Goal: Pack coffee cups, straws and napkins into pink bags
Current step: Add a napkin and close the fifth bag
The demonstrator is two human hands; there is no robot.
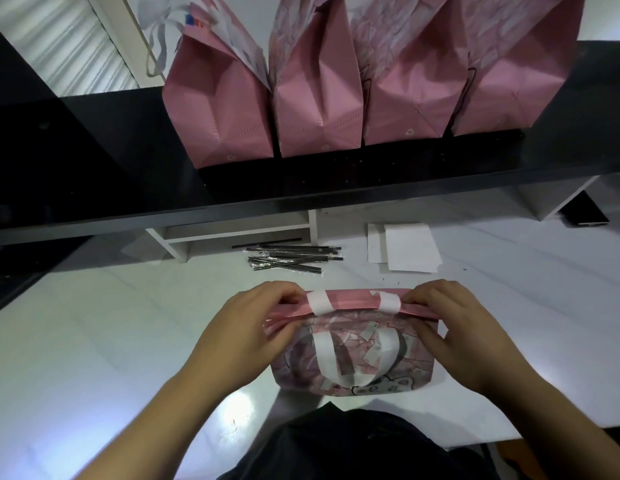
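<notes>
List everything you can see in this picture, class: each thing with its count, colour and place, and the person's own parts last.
Standing bags: four, pink, in a row on the black shelf.
Flat bag: one, pink patterned with white handles, on the white table.
Straws: a loose pile, dark, wrapped, behind the flat bag.
Napkins: a few, white, right of the straws.
Left hand: grips the flat bag's left top edge.
Right hand: grips its right top edge.

A shop or café packing counter is showing here: a white worktop (94, 341) is lying below a raised black service ledge (94, 150), which is carrying four pink bags (315, 109), with wrapped straws (291, 259) and napkins (410, 247) lying ready.
</notes>
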